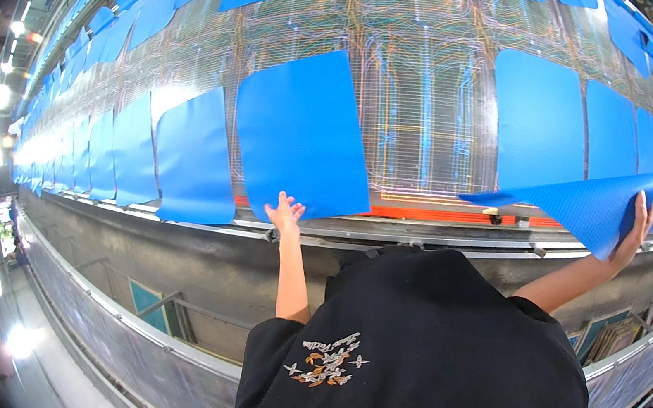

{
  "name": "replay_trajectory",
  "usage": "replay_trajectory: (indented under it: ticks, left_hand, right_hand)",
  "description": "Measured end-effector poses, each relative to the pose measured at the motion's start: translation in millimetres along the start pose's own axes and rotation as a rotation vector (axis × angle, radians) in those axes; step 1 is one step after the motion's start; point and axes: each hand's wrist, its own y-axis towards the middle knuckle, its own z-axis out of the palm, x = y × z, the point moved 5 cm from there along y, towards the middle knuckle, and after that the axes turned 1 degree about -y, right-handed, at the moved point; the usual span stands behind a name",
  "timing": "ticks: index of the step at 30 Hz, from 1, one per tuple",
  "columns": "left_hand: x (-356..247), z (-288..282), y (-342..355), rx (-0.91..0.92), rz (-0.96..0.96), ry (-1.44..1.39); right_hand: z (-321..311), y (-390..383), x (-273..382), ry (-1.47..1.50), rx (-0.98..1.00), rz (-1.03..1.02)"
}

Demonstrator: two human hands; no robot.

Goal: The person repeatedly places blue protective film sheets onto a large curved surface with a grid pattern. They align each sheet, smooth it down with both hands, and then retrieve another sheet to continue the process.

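My left hand (286, 212) is open, its fingers spread at the lower edge of a flat blue sheet (300, 137) with rounded corners. Whether the fingertips touch that sheet cannot be told. Off to the right, my right hand (639, 228) grips the edge of another blue sheet (594, 204), tilted up off the table with its finely textured face showing. This lifted sheet hangs over the near edge of the long table (428, 98), whose bare part is covered in thin multicoloured lines. Part of my right fingers is hidden behind the sheet.
More blue sheets lie in rows to the left (193, 160) and right (539, 115), and along the far side. An orange-red strip (429, 220) and a metal rail (365, 240) run along the near edge. Below, shelves (613, 339) hold stacked frames or boards. An aisle (78, 397) stretches away left.
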Motion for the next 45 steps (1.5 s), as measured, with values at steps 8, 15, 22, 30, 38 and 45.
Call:
replay_trajectory:
  ticks: [8,15,22,30,38,45]
  left_hand:
    - [-67,-75,106,-0.085,-0.104,0.436]
    - [-189,-45,38,-0.012,0.723,1.068]
    - [-315,-104,-25,0.082,0.453,1.005]
    - [-231,-158,94,-0.137,0.335,0.792]
    - [-108,106,-118,0.576,0.701,0.821]
    - [-54,271,-319,1.419,-0.263,0.250]
  right_hand:
    - [24,-22,-7,0.221,-0.045,0.299]
    - [31,-40,33,0.299,-0.144,0.321]
    - [21,-41,28,0.338,-0.070,0.275]
    - [37,-47,31,0.371,0.056,0.215]
    - [40,-62,40,0.414,0.215,0.009]
    - [92,-59,85,0.626,0.021,0.267]
